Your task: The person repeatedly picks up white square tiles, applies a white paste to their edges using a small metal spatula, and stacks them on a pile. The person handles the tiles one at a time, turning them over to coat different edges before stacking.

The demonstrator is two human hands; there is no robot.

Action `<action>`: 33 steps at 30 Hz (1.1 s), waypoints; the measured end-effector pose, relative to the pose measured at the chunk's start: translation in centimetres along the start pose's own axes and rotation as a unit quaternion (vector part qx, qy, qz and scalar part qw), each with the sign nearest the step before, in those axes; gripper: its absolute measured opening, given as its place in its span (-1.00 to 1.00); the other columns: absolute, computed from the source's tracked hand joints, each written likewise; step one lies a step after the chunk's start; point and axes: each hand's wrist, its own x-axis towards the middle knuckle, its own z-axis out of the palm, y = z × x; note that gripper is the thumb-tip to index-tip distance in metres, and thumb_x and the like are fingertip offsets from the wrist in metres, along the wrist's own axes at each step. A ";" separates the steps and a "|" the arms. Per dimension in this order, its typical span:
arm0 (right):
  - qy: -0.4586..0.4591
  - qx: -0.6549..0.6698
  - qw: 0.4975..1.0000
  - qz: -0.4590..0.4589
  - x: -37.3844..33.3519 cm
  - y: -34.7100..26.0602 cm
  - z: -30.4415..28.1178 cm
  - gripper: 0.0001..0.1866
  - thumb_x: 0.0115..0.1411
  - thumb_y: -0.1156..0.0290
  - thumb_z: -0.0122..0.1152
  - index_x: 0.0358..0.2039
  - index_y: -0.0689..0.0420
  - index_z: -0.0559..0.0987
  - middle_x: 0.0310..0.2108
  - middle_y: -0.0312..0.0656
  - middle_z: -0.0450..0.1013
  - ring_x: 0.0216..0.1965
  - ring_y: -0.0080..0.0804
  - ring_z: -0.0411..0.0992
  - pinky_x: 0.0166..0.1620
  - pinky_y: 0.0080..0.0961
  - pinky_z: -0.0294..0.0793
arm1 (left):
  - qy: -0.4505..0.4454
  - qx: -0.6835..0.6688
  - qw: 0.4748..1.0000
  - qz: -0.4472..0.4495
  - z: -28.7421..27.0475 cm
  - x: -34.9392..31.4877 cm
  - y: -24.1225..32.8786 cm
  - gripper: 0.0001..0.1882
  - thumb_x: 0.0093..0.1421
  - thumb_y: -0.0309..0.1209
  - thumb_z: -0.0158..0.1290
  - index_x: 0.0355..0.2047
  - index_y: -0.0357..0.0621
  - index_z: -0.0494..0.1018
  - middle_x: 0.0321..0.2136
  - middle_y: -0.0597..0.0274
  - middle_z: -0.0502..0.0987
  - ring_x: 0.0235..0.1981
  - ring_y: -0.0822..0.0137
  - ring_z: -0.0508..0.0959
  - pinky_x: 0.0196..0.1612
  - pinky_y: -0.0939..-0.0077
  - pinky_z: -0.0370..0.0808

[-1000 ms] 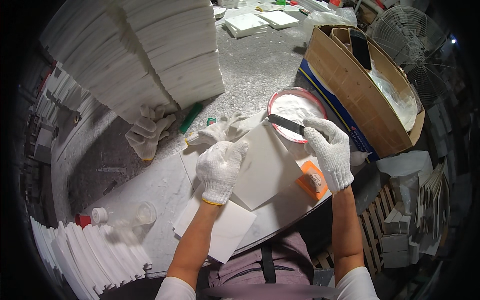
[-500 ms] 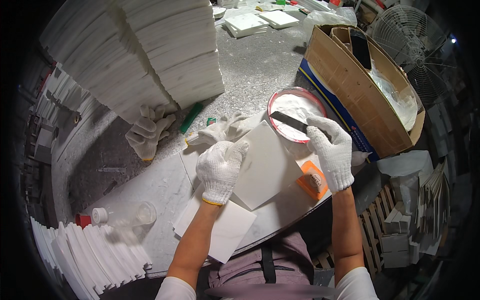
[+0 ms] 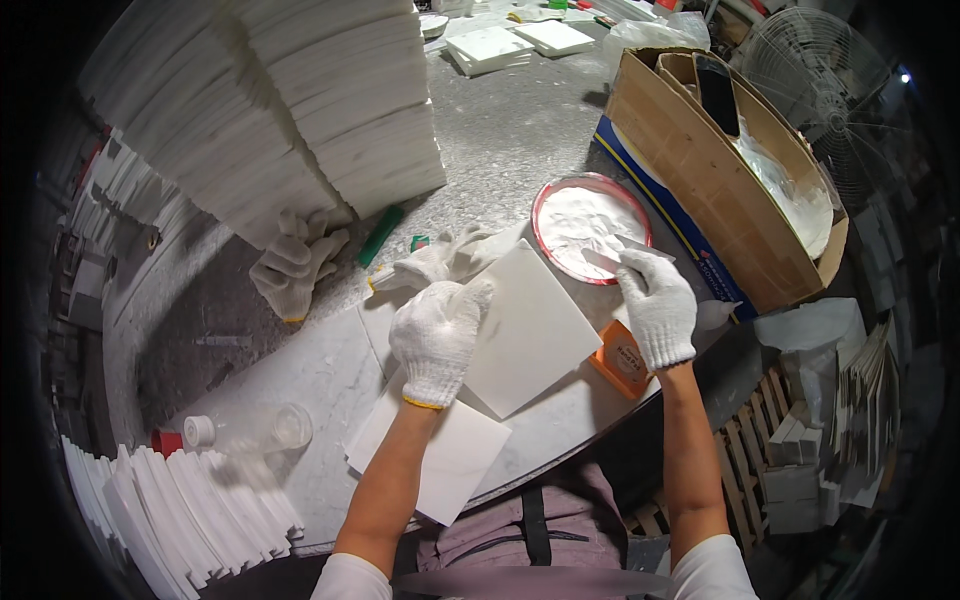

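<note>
My left hand (image 3: 437,335), in a white knit glove, is closed on the left edge of a square white marble tile (image 3: 535,335), thumb on top. The tile sits tilted above the worktop, and another white tile (image 3: 455,458) lies below it. My gloved right hand (image 3: 660,312) grips a flat scraper (image 3: 602,261), partly hidden by the fingers. Its blade is at the near right side of a red-rimmed tub (image 3: 538,232), against white paste or powder (image 3: 590,215). An orange box (image 3: 622,362) lies just left of my right wrist.
Tall stacks of white tiles (image 3: 350,90) stand at the far left. Spare gloves (image 3: 295,265) lie before them, with a green strip (image 3: 380,236). A cardboard box (image 3: 720,150) stands right of the tub. At the near left are a clear bottle (image 3: 255,428) and white slabs (image 3: 190,510).
My right hand has turned the scraper: its dark blade lay across the tub, and now its pale face points into the white material. The left hand and tile have barely moved.
</note>
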 end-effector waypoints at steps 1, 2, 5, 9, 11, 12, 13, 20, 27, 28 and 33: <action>-0.029 -0.036 0.999 0.002 -0.1 0.3 0.3 -0.75 0.21 0.27 0.29 -0.12 0.01 0.67 -0.16 -0.14 0.59 -0.16 -0.16 0.58 -0.08 -0.34 0.55 | 0.003 -0.003 1.000 0.013 0.1 0.0 0.1 -0.73 0.24 -0.23 0.23 -0.45 -0.19 0.58 -0.59 0.10 0.52 -0.55 0.23 0.50 -0.39 0.33 0.42; -0.031 -0.058 0.998 -0.009 -0.3 0.1 -0.1 -0.71 0.20 0.28 0.32 -0.07 0.04 0.65 -0.11 -0.14 0.58 -0.16 -0.17 0.58 -0.07 -0.36 0.55 | -0.008 -0.017 1.000 -0.004 0.2 0.0 0.3 -0.72 0.25 -0.23 0.22 -0.45 -0.20 0.58 -0.60 0.12 0.51 -0.56 0.27 0.49 -0.40 0.35 0.42; -0.002 -0.024 1.000 -0.002 -1.4 -1.3 -1.8 -0.58 0.19 0.23 0.36 0.06 0.04 0.61 0.01 -0.16 0.52 -0.16 -0.22 0.58 -0.10 -0.44 0.56 | -0.037 -0.044 0.997 -0.050 -0.2 -0.1 1.0 -0.71 0.27 -0.23 0.22 -0.44 -0.21 0.57 -0.61 0.17 0.49 -0.56 0.37 0.44 -0.40 0.40 0.40; 0.161 0.078 0.984 -0.010 -5.7 1.1 -3.1 -0.63 0.18 0.41 0.40 -0.01 0.20 0.62 -0.04 -0.08 0.50 -0.07 -0.28 0.54 0.03 -0.44 0.53 | -0.035 -0.035 0.997 -0.061 -0.4 -0.1 0.3 -0.68 0.27 -0.20 0.22 -0.44 -0.23 0.56 -0.63 0.21 0.48 -0.56 0.40 0.42 -0.40 0.42 0.40; 0.226 0.175 0.952 0.106 -8.4 3.8 -3.5 -0.69 0.18 0.58 0.36 -0.04 0.21 0.60 -0.01 -0.14 0.42 0.00 -0.39 0.48 0.06 -0.47 0.53 | -0.025 -0.017 0.999 -0.032 0.3 -0.2 -0.5 -0.67 0.27 -0.19 0.21 -0.43 -0.24 0.56 -0.63 0.21 0.47 -0.56 0.40 0.42 -0.39 0.41 0.41; 0.237 0.133 0.952 0.143 -9.5 5.6 -3.8 -0.67 0.17 0.55 0.38 -0.03 0.22 0.58 -0.01 -0.12 0.42 0.00 -0.38 0.48 0.06 -0.45 0.54 | -0.022 -0.004 1.000 -0.019 0.3 -0.1 -0.4 -0.66 0.27 -0.18 0.22 -0.43 -0.25 0.55 -0.63 0.23 0.47 -0.57 0.41 0.41 -0.40 0.42 0.40; 0.248 0.092 0.948 0.178 -10.1 7.1 -4.1 -0.64 0.17 0.51 0.40 -0.02 0.22 0.56 0.00 -0.10 0.42 -0.01 -0.37 0.48 0.06 -0.43 0.54 | -0.029 -0.006 0.999 -0.031 0.3 0.0 -0.2 -0.65 0.26 -0.18 0.22 -0.44 -0.25 0.55 -0.63 0.22 0.46 -0.57 0.40 0.40 -0.40 0.42 0.40; 0.220 0.008 0.944 0.245 -6.7 10.5 -2.7 -0.48 0.09 0.25 0.50 0.02 0.19 0.58 0.01 -0.08 0.45 -0.10 -0.26 0.51 0.00 -0.34 0.55 | -0.015 -0.013 0.999 -0.050 0.1 0.0 -0.3 -0.64 0.26 -0.15 0.22 -0.48 -0.22 0.55 -0.66 0.18 0.43 -0.60 0.36 0.38 -0.42 0.38 0.38; 0.187 0.183 0.938 0.226 -6.0 12.2 -3.4 -0.60 0.17 0.41 0.43 -0.02 0.30 0.56 -0.03 -0.14 0.50 0.01 -0.39 0.47 0.09 -0.41 0.46 | -0.022 0.003 0.999 -0.044 0.2 0.1 0.1 -0.68 0.24 -0.16 0.23 -0.46 -0.18 0.59 -0.60 0.11 0.53 -0.57 0.27 0.52 -0.41 0.35 0.42; 0.145 0.286 0.916 0.243 -6.0 10.5 -3.8 -0.63 0.23 0.50 0.34 0.04 0.26 0.51 -0.03 -0.20 0.48 0.02 -0.47 0.45 0.10 -0.47 0.46 | -0.028 0.006 0.999 -0.046 0.1 0.0 0.0 -0.68 0.24 -0.16 0.23 -0.46 -0.18 0.59 -0.60 0.12 0.54 -0.57 0.27 0.52 -0.40 0.35 0.43; 0.027 0.371 0.921 0.119 -3.3 3.9 -4.4 -0.62 0.27 0.60 0.23 0.10 0.20 0.45 0.04 -0.19 0.48 0.05 -0.46 0.45 0.15 -0.47 0.44 | -0.029 -0.016 0.998 -0.056 0.0 0.3 0.2 -0.59 0.18 0.01 0.23 -0.55 -0.09 0.57 -0.61 0.08 0.57 -0.51 0.01 0.60 -0.40 0.16 0.50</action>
